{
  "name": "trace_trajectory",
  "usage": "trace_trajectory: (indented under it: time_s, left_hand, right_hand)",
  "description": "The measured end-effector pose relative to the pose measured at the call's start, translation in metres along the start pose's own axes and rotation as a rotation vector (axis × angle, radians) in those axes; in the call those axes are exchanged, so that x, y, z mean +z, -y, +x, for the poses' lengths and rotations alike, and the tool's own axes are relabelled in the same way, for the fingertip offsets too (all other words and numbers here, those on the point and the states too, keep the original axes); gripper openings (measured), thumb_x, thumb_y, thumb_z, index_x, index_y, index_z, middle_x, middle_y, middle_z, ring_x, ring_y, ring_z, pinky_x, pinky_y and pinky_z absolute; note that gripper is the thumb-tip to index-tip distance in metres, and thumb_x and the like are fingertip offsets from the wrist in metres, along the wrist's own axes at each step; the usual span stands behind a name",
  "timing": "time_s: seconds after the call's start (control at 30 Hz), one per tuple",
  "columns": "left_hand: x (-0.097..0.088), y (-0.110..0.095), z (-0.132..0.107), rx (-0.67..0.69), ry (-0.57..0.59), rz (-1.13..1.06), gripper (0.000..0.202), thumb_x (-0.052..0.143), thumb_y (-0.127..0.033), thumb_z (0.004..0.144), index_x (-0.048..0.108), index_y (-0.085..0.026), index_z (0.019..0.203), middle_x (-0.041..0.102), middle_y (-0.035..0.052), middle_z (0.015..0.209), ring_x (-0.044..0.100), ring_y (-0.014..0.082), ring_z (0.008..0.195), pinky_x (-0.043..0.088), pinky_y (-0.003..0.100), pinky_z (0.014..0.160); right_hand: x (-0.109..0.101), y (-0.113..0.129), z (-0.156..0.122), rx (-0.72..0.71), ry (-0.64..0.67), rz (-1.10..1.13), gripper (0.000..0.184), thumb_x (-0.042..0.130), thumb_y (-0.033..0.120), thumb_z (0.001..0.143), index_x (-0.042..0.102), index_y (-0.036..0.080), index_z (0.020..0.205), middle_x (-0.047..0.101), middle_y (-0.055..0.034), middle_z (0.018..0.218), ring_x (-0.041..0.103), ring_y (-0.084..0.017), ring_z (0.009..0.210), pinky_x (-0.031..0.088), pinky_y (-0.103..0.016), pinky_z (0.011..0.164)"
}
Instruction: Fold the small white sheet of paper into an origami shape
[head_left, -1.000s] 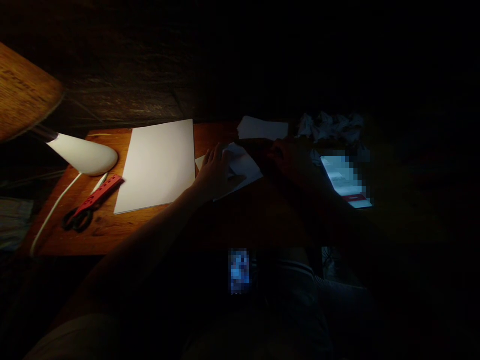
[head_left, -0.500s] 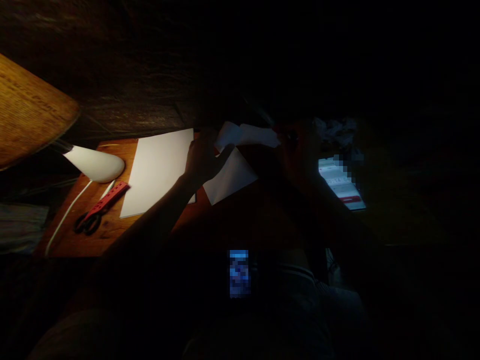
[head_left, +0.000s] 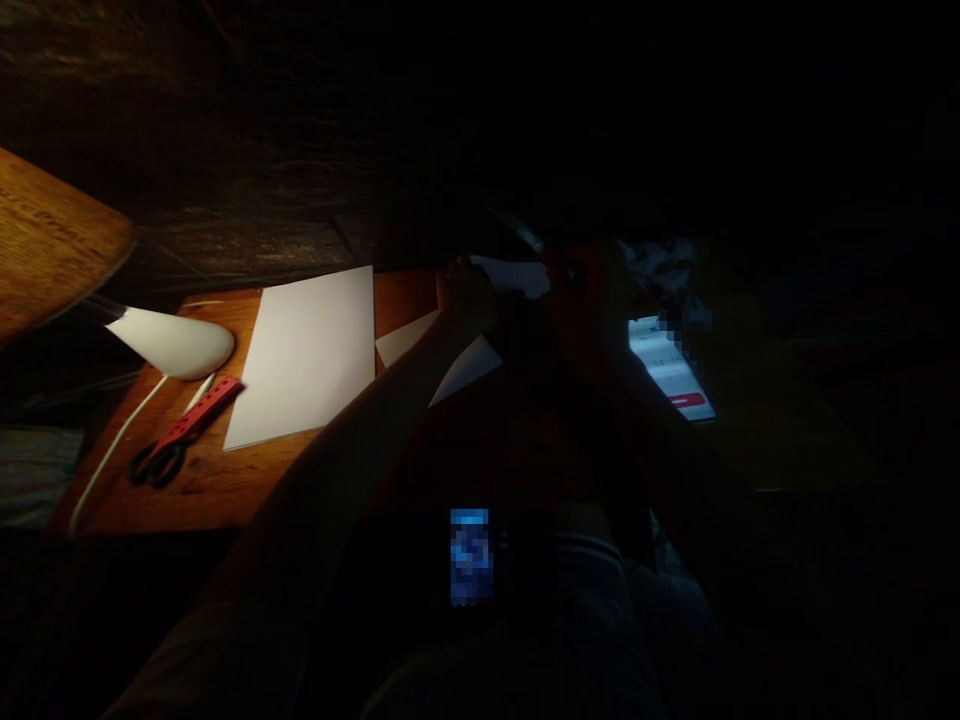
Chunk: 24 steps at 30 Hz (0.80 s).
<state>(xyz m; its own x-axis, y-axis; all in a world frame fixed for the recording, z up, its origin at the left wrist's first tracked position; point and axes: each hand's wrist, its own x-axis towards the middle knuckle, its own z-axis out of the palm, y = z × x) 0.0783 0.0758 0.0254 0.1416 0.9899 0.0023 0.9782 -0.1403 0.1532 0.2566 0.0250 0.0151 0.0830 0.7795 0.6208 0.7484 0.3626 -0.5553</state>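
In the dim middle of the table, my left hand (head_left: 466,296) is closed on the left end of a narrow piece of white paper (head_left: 514,275). Beneath that wrist lies another sheet of white paper (head_left: 469,368), partly covered by the forearm. My right hand (head_left: 592,300), deep in shadow, is closed around what looks like the handles of scissors (head_left: 517,226). Their pale blade points up and left, above the narrow paper, apart from it as far as the dark lets me see. Left of my left arm, a stack of white paper (head_left: 307,355) lies flat under lamplight.
A lamp with a wooden shade (head_left: 56,240) and white base (head_left: 180,343) stands at the left. Near it lie black scissor-like handles (head_left: 157,465) with a red perforated strip (head_left: 199,412), and a white cable (head_left: 120,450). At the right, a lit phone (head_left: 671,370) rests on the wooden table (head_left: 217,495).
My left hand has moved right, off the paper stack's edge and onto the narrow paper, closing on it. My right hand stays with the scissors. The view has shifted slightly.
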Motion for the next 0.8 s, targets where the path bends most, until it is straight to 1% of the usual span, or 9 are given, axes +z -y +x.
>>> trace_trajectory:
  time_s: [0.07, 0.13, 0.2, 0.27, 0.33, 0.43, 0.57, 0.7, 0.8]
  left_hand:
    - [0.004, 0.004, 0.002, -0.006, -0.084, -0.053, 0.079, 0.055, -0.071, 0.098, 0.063, -0.006, 0.143, 0.055, 0.0314, 0.158, 0.047, 0.0473, 0.148, 0.04, 0.06, 0.123]
    - [0.006, 0.013, 0.001, 0.041, -0.132, -0.113, 0.073, 0.064, -0.065, 0.093, 0.066, -0.006, 0.137, 0.056, 0.0323, 0.154, 0.049, 0.0492, 0.146, 0.04, 0.063, 0.122]
    - [0.008, 0.028, -0.004, 0.105, -0.19, -0.155, 0.067, 0.069, -0.058, 0.09, 0.067, -0.009, 0.135, 0.056, 0.0311, 0.154, 0.05, 0.0496, 0.146, 0.041, 0.066, 0.122]
    - [0.007, 0.049, -0.014, 0.139, -0.232, -0.181, 0.058, 0.066, -0.059, 0.092, 0.069, -0.015, 0.13, 0.061, 0.0262, 0.15, 0.055, 0.0462, 0.142, 0.045, 0.065, 0.119]
    - [0.005, 0.07, -0.028, 0.138, -0.2, -0.169, 0.053, 0.068, -0.06, 0.091, 0.072, -0.019, 0.124, 0.064, 0.0227, 0.144, 0.058, 0.0445, 0.138, 0.049, 0.064, 0.116]
    - [0.0, 0.093, -0.05, 0.1, -0.085, -0.094, 0.07, 0.075, -0.064, 0.085, 0.068, -0.016, 0.135, 0.062, 0.0259, 0.147, 0.053, 0.0506, 0.144, 0.046, 0.07, 0.118]
    - [-0.005, 0.099, -0.065, 0.026, -0.029, -0.047, 0.086, 0.084, -0.07, 0.076, 0.065, -0.016, 0.139, 0.053, 0.0291, 0.157, 0.049, 0.0555, 0.149, 0.048, 0.07, 0.116]
    - [-0.001, 0.099, -0.062, 0.043, -0.08, -0.099, 0.089, 0.09, -0.072, 0.068, 0.066, -0.02, 0.137, 0.06, 0.0251, 0.15, 0.058, 0.0516, 0.14, 0.053, 0.067, 0.112]
    - [0.001, 0.101, -0.058, 0.023, -0.085, -0.109, 0.09, 0.093, -0.069, 0.064, 0.068, -0.022, 0.136, 0.065, 0.0226, 0.145, 0.062, 0.0497, 0.135, 0.052, 0.068, 0.112]
  right_hand:
    - [-0.001, 0.004, 0.0, 0.019, 0.041, -0.013, 0.02, 0.056, 0.041, 0.109, 0.068, 0.025, 0.111, 0.069, -0.0144, 0.118, 0.064, -0.033, 0.114, 0.054, -0.055, 0.099]
    - [-0.002, 0.006, 0.001, 0.038, 0.096, -0.042, 0.021, 0.055, 0.04, 0.11, 0.069, 0.026, 0.117, 0.069, -0.016, 0.122, 0.063, -0.035, 0.118, 0.053, -0.055, 0.101]
    - [-0.001, 0.005, 0.001, 0.046, 0.15, -0.079, 0.023, 0.055, 0.04, 0.109, 0.069, 0.026, 0.121, 0.069, -0.017, 0.123, 0.063, -0.036, 0.119, 0.053, -0.056, 0.102]
    - [0.004, 0.0, 0.001, 0.044, 0.177, -0.115, 0.025, 0.054, 0.042, 0.109, 0.07, 0.026, 0.12, 0.07, -0.0174, 0.118, 0.063, -0.036, 0.116, 0.052, -0.056, 0.101]
    - [0.012, -0.005, 0.002, 0.033, 0.181, -0.142, 0.028, 0.051, 0.043, 0.11, 0.071, 0.024, 0.116, 0.071, -0.0187, 0.113, 0.063, -0.036, 0.114, 0.052, -0.056, 0.1]
    - [0.026, -0.01, 0.003, 0.018, 0.179, -0.163, 0.03, 0.05, 0.042, 0.109, 0.071, 0.021, 0.112, 0.07, -0.0216, 0.116, 0.061, -0.039, 0.118, 0.051, -0.059, 0.101]
    - [0.038, -0.006, -0.002, 0.035, 0.222, -0.171, 0.025, 0.051, 0.034, 0.108, 0.07, 0.019, 0.11, 0.07, -0.0248, 0.124, 0.061, -0.04, 0.12, 0.05, -0.062, 0.101]
    - [0.038, 0.0, -0.007, 0.078, 0.299, -0.25, 0.02, 0.052, 0.022, 0.106, 0.071, 0.015, 0.108, 0.069, -0.0267, 0.128, 0.064, -0.04, 0.12, 0.05, -0.06, 0.101]
    - [0.037, -0.001, -0.008, 0.079, 0.323, -0.294, 0.017, 0.056, 0.021, 0.106, 0.072, 0.015, 0.108, 0.071, -0.0258, 0.128, 0.063, -0.04, 0.124, 0.049, -0.06, 0.104]
